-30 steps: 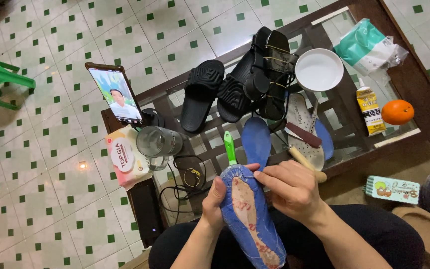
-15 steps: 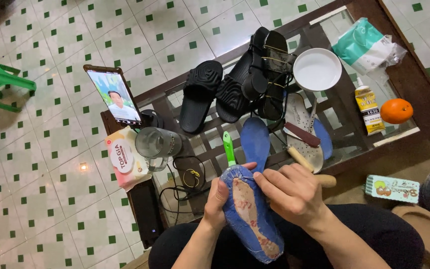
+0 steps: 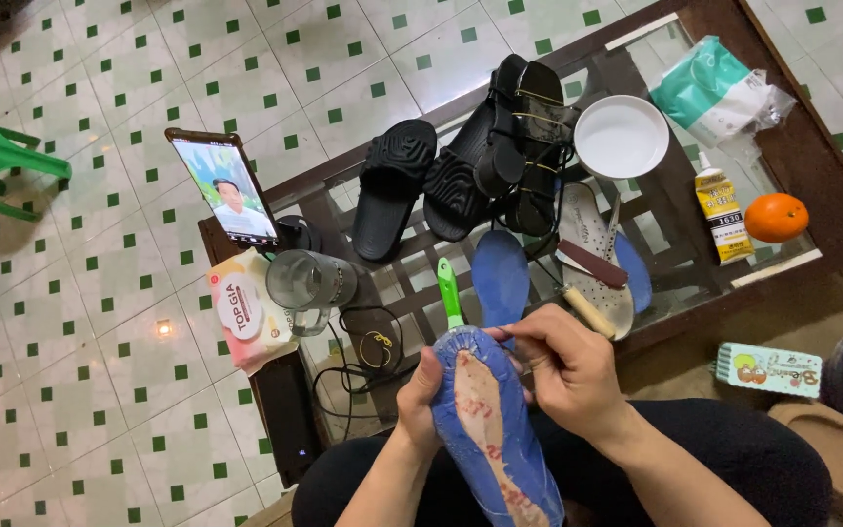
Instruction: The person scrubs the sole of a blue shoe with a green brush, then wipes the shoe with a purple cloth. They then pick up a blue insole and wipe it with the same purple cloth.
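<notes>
Right now the blue insole (image 3: 488,429) lies over the person's lap, just off the near edge of the table (image 3: 836,220). Its long axis runs from the toe end, which points up toward that edge, down to the heel near the person's body, leaning slightly rightward at the heel. A worn, reddish patch runs along its middle. The left hand (image 3: 420,398) grips the insole's left edge close to the toe, thumb on top and fingers curled underneath. The right hand (image 3: 566,369) is bunched at the toe's right rim, fingertips pinched together on that rim; whether they hold something thin cannot be told. Both hands sit at the toe end, on either side of it, and the heel is free.

Just beyond the toe, on the tabletop, lie a green-handled tool (image 3: 450,290) and a second blue insole (image 3: 501,275). Farther back are black sandals (image 3: 500,156), a white bowl (image 3: 622,137), a glue tube (image 3: 719,215) and an orange (image 3: 776,217) toward the right edge.
</notes>
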